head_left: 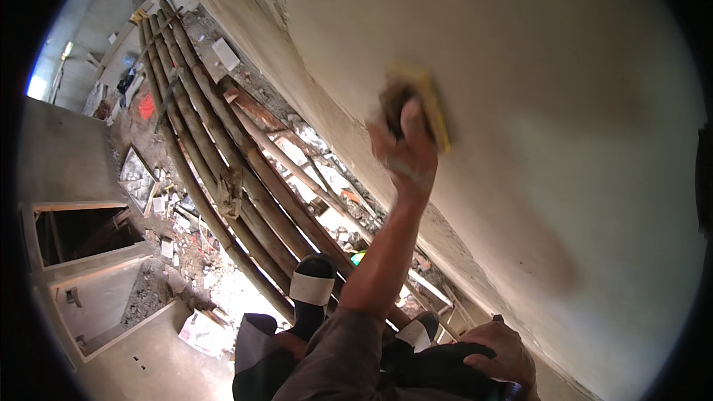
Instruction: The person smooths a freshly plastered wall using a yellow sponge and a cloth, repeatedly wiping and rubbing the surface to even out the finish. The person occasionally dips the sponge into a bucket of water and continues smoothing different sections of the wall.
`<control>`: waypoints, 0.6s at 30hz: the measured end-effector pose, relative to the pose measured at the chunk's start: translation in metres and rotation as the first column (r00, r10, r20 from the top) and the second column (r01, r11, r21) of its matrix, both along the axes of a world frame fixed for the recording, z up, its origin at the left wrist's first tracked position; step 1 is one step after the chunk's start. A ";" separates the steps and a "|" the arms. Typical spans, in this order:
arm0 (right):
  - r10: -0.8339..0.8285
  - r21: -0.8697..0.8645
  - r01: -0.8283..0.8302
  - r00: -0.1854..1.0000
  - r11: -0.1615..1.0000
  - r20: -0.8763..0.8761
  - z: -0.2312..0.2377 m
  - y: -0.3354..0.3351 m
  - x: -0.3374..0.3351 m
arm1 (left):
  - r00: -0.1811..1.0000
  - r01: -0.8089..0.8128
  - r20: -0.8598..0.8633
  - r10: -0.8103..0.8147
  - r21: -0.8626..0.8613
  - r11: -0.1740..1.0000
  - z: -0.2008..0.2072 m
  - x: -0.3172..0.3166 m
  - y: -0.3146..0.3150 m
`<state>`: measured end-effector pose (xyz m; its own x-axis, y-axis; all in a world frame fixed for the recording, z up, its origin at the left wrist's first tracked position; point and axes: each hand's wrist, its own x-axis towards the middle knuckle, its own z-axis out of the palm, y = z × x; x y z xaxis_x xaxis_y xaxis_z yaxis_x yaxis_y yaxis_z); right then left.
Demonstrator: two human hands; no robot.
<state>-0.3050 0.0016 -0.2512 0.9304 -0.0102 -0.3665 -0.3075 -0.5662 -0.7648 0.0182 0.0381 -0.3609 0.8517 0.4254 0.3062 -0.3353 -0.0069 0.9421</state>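
Note:
My left hand reaches up to the wall and grips a plastering float with a yellow edge. The float lies against the plastered wall; hand and tool are blurred by motion. Damp, darker patches of plaster show beside and below the float. My right hand is low at the right, close to my dark-clothed leg and the foot of the wall. Its fingers are curled, and a small dark tip shows beyond them; what they hold, if anything, is hidden.
My feet, in dark slides with a white band, stand on a walkway of long bamboo poles. Rubble lies far below. At the lower left is a framed wall opening. Gaps run between poles and wall.

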 end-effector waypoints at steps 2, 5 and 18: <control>0.024 -0.012 -0.025 0.998 1.000 -0.061 -0.003 -0.003 -0.002 | 0.989 0.103 -0.102 -0.106 -0.033 0.994 0.016 0.034 0.019; 0.035 -0.021 -0.038 0.994 0.999 -0.102 -0.003 0.001 0.001 | 0.898 0.228 -0.336 -0.285 -0.199 0.953 -0.044 0.068 0.052; 0.039 -0.014 -0.040 0.999 0.999 -0.033 -0.011 -0.006 0.003 | 0.992 -0.050 0.117 0.050 0.001 0.999 0.001 0.069 0.024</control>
<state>-0.3017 -0.0041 -0.2627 0.9178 0.0205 -0.3964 -0.3091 -0.5898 -0.7461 0.0873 0.0625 -0.3599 0.7874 0.4653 0.4043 -0.4424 -0.0302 0.8963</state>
